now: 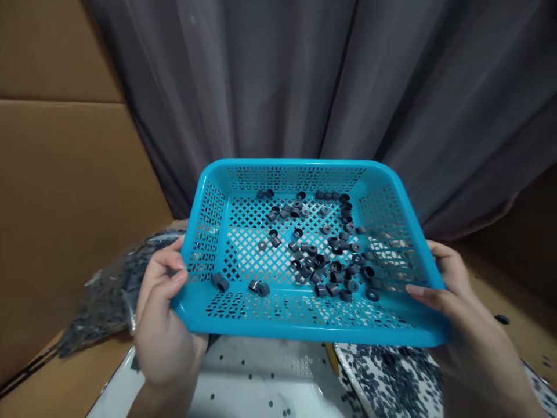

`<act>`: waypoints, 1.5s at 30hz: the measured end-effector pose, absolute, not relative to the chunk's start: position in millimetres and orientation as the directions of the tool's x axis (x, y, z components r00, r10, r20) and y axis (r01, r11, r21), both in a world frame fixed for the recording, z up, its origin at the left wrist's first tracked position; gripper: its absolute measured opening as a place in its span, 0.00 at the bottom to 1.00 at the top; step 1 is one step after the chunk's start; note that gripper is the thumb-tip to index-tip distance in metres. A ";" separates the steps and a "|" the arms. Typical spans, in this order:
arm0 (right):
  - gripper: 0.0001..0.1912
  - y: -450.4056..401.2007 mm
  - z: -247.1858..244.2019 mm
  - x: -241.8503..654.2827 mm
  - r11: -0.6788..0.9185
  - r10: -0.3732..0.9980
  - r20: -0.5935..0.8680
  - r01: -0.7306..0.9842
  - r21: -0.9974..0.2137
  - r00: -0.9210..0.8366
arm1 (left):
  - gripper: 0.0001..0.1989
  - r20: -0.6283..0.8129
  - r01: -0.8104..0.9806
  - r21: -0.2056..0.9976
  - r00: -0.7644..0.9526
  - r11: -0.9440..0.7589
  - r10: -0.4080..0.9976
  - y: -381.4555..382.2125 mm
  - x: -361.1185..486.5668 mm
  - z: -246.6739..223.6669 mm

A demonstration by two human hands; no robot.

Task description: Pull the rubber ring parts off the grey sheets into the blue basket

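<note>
A perforated basket [304, 326] is moulded from bright blue plastic, with a smooth, faintly glossy rim. The small rings [332, 289] inside it appear dark grey and matt, though their exact material cannot be told. A hanging curtain [270, 87] is made of soft, matt grey cloth. Matt brown cardboard [56, 220] is seen to the left. A crinkled clear plastic bag [104, 296] shows a glossy sheen, and a white tray [243, 371] appears smooth and glossy.
</note>
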State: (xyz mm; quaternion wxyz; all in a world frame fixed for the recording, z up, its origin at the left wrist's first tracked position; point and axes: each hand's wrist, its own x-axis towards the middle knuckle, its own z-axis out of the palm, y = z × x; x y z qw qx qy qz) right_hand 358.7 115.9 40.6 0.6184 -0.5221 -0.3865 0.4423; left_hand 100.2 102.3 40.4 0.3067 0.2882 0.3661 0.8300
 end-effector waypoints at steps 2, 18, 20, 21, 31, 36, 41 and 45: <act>0.26 114.4 42.0 357.7 0.060 0.941 0.013 -0.130 -0.990 0.337 | 0.02 0.253 -0.302 0.785 -0.643 -0.542 0.723 101.7 101.7 40.8; 0.24 112.2 39.3 357.3 0.083 0.938 0.051 -0.081 -0.993 0.342 | 0.03 0.215 -0.281 0.824 -0.648 -0.492 0.731 103.4 98.1 39.7; 0.23 111.9 37.9 358.3 0.102 0.942 0.071 -0.077 -0.992 0.328 | 0.04 0.197 -0.285 0.830 -0.654 -0.479 0.730 104.2 98.3 39.4; 0.23 111.5 37.5 359.1 0.105 0.944 0.075 -0.078 -0.991 0.320 | 0.04 0.196 -0.278 0.832 -0.661 -0.479 0.725 104.7 98.4 39.0; 0.21 108.4 37.1 359.0 0.111 0.963 0.090 -0.070 -0.991 0.256 | 0.03 0.249 -0.227 0.824 -0.678 -0.520 0.691 105.4 96.2 37.7; 0.23 108.5 37.8 354.6 0.109 0.972 0.094 -0.059 -0.992 0.215 | 0.03 0.281 -0.212 0.803 -0.691 -0.558 0.666 110.7 93.6 40.3; 0.22 107.3 39.1 351.1 0.125 0.975 0.106 -0.086 -0.988 0.196 | 0.04 0.284 -0.197 0.789 -0.723 -0.582 0.630 117.9 93.0 43.0; 0.16 109.2 36.7 347.0 0.190 0.969 0.155 -0.182 -0.965 0.190 | 0.05 0.272 -0.189 0.822 -0.698 -0.537 0.663 118.0 85.5 41.3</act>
